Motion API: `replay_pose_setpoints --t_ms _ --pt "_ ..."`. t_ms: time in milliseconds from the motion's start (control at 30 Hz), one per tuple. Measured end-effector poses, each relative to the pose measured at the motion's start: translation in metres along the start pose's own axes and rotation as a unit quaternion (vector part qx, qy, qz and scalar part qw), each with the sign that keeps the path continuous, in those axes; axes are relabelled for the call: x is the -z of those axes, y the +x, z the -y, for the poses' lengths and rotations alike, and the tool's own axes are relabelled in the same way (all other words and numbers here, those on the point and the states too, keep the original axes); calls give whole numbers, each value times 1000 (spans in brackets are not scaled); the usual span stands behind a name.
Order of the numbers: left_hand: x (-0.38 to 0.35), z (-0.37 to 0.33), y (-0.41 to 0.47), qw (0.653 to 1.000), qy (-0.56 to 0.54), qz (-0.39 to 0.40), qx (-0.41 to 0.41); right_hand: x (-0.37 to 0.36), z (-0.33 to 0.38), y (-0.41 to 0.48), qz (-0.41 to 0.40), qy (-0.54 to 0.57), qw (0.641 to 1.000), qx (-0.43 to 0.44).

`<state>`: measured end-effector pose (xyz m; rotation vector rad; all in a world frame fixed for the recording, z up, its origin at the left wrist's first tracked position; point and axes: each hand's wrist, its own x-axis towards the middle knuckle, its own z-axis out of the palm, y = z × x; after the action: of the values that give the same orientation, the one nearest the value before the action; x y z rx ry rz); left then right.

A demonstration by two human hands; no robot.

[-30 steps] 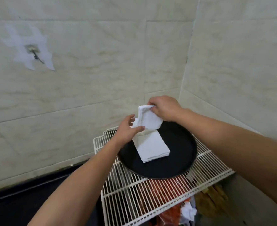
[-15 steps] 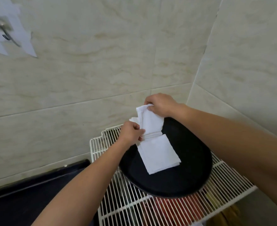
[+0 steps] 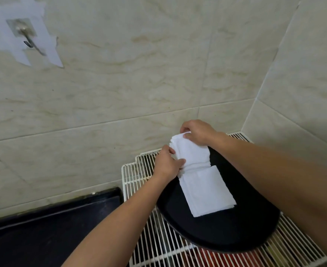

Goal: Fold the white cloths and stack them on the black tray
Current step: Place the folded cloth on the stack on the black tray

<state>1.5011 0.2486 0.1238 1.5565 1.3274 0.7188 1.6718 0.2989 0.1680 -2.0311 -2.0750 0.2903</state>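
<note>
hook (image 3: pixel 27 38) high on the far left and the dark counter (image 3: pixel 53 218) near left play no part here, so leave them be. to their right the wire rack (image 3: pixel 135 176) carries the work. your left hand (image 3: pixel 167 164) sits over the rack's far part, fingers curled and pinching the near left edge of the white cloth (image 3: pixel 192 153). that cloth is already doubled over, its layers showing along the left edge, and it stands tilted up between your hands, its lower end seeming to touch the far end of the folded stack (image 3: pixel 207 191). your right hand (image 3: pixel 196 132) grips the cloth's far top corner, fingers and thumb closed on it. the stack lies flat on the black tray (image 3: pixel 235 234), toward the tray's left side, with bare tray to the right and near you; the tray rests on the rack.

by my reading you are at the end of one cloth's fold and about to lay it down — the placing step, not a fresh fold. the next move calls for bringing the top edge toward you and down so the cloth lands flat on the stack, edges matched to those beneath. let the left hand steady the lower edge so it does not slide, then loosen both grips only once the cloth lies square.
</note>
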Motion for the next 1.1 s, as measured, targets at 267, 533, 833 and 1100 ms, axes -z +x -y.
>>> replay_pose_setpoints --t_ms 267,533,833,1100 --pt "1 13 2 983 176 -21 -52 -31 -9 -8 -32 -41 999 1" --pt "19 15 19 837 455 13 -303 -41 -31 -44 -187 -119 963 156" --pt "27 26 30 846 458 46 -269 -44 -39 -65 43 -116 991 43" --pt "31 20 11 856 451 17 -251 -11 -40 -74 -40 -22 999 0"
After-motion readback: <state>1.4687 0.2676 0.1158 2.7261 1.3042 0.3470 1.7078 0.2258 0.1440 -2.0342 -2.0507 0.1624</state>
